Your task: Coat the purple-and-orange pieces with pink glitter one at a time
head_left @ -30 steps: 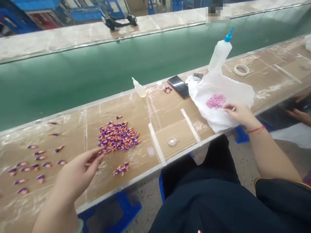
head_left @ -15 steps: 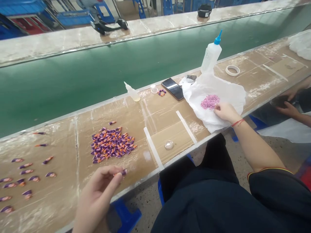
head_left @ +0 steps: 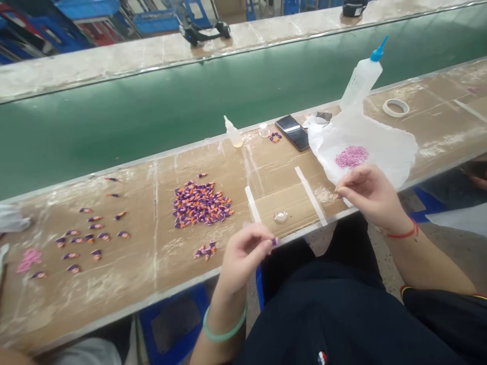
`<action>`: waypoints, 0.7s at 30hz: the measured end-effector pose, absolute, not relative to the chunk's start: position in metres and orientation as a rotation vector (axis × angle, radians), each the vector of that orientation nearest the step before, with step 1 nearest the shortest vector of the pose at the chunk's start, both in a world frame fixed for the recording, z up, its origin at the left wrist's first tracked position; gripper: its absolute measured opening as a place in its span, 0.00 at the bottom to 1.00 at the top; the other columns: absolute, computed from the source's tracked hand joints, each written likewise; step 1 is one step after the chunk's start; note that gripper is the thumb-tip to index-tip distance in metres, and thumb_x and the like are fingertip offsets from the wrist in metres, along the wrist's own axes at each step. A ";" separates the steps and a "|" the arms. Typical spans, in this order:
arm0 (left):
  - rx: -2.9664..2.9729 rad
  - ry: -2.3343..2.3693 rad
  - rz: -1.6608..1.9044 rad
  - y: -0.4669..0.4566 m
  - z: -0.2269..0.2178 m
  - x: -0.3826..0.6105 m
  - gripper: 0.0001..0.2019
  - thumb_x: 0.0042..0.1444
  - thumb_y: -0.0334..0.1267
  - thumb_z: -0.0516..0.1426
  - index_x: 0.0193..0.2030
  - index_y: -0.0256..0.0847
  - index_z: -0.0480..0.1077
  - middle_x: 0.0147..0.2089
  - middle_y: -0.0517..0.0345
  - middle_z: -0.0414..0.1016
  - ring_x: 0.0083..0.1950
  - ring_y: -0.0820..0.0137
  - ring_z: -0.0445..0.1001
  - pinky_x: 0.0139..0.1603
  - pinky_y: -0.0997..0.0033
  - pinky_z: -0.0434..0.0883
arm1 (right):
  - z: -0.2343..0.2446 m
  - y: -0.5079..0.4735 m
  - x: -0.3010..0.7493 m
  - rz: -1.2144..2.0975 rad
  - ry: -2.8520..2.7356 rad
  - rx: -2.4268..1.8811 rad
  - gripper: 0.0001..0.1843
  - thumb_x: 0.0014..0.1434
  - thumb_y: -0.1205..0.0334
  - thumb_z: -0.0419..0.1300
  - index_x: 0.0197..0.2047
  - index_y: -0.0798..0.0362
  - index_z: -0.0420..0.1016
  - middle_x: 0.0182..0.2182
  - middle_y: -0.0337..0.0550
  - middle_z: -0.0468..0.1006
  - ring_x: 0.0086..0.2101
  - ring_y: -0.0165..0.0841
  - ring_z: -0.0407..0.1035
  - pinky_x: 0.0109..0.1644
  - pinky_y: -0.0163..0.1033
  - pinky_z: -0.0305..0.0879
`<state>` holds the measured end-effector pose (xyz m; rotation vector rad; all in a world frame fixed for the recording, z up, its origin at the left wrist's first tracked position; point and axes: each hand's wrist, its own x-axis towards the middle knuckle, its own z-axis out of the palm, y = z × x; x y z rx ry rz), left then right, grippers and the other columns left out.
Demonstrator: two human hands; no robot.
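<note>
My left hand (head_left: 247, 256) is closed, pinching a small purple piece (head_left: 274, 242) between thumb and forefinger above the table's front edge. My right hand (head_left: 367, 197) hovers in front of the white sheet (head_left: 395, 147), its thumb and forefinger pressed together. Whatever is between those fingertips is too small to make out. On the sheet lies a heap of tiny pink bits (head_left: 352, 156). Between my hands, a small clear round dish (head_left: 280, 217) rests on a taped cardboard piece (head_left: 292, 200). A pile of purple-and-orange pieces (head_left: 201, 203) lies left of it, with a smaller cluster (head_left: 206, 250) nearer me.
Toward the back stand a small dropper bottle (head_left: 233, 133), a ring of pieces (head_left: 274, 137), a phone (head_left: 292, 133) and a large blue-tipped bottle (head_left: 363, 81). A tape roll (head_left: 395, 107) lies right. Scattered pieces (head_left: 95, 219) and pink rings (head_left: 29, 260) are left. A green belt (head_left: 171, 106) runs behind.
My right hand has left the pink heap and come toward me. My left hand has moved right, carrying the small purple piece closer to the clear dish. The view has turned left.
</note>
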<state>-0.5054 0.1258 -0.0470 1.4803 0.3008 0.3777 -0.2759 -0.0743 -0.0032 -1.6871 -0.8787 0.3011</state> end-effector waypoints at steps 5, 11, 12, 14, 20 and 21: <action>1.549 0.209 0.370 0.112 -0.018 -0.477 0.08 0.59 0.41 0.62 0.33 0.40 0.77 0.31 0.53 0.79 0.30 0.70 0.73 0.32 0.71 0.71 | 0.018 -0.054 -0.303 0.405 -1.228 -1.510 0.13 0.59 0.67 0.64 0.34 0.48 0.62 0.29 0.36 0.77 0.30 0.32 0.73 0.33 0.37 0.70; 1.734 0.149 0.411 0.110 0.005 -0.465 0.05 0.58 0.36 0.62 0.32 0.39 0.76 0.30 0.55 0.78 0.28 0.72 0.72 0.30 0.73 0.70 | 0.038 -0.038 -0.313 0.341 -1.644 -1.579 0.11 0.63 0.71 0.58 0.31 0.49 0.62 0.31 0.38 0.78 0.31 0.30 0.71 0.35 0.35 0.66; 1.755 0.153 0.415 0.110 0.007 -0.465 0.05 0.58 0.36 0.62 0.32 0.38 0.76 0.30 0.55 0.78 0.28 0.72 0.71 0.29 0.73 0.69 | 0.040 -0.036 -0.314 0.318 -1.688 -1.588 0.11 0.63 0.71 0.57 0.31 0.49 0.63 0.31 0.39 0.78 0.31 0.30 0.71 0.36 0.35 0.66; 1.788 0.171 0.412 0.111 0.009 -0.466 0.05 0.58 0.35 0.61 0.32 0.37 0.76 0.29 0.55 0.77 0.28 0.73 0.71 0.29 0.74 0.68 | 0.041 -0.034 -0.315 0.269 -1.775 -1.616 0.10 0.63 0.73 0.55 0.32 0.50 0.63 0.30 0.41 0.77 0.31 0.32 0.70 0.35 0.36 0.65; 1.885 0.217 0.398 0.110 0.009 -0.465 0.06 0.59 0.34 0.60 0.32 0.38 0.76 0.29 0.57 0.77 0.28 0.73 0.71 0.30 0.73 0.68 | 0.045 -0.028 -0.318 0.172 -1.937 -1.739 0.10 0.64 0.73 0.52 0.32 0.51 0.65 0.26 0.39 0.70 0.27 0.31 0.64 0.31 0.35 0.59; 1.907 0.217 0.404 0.109 0.009 -0.464 0.06 0.60 0.33 0.59 0.32 0.38 0.75 0.28 0.57 0.77 0.28 0.73 0.71 0.30 0.73 0.67 | 0.046 -0.027 -0.318 0.164 -1.949 -1.755 0.09 0.64 0.73 0.52 0.32 0.51 0.64 0.26 0.39 0.70 0.27 0.31 0.64 0.31 0.34 0.58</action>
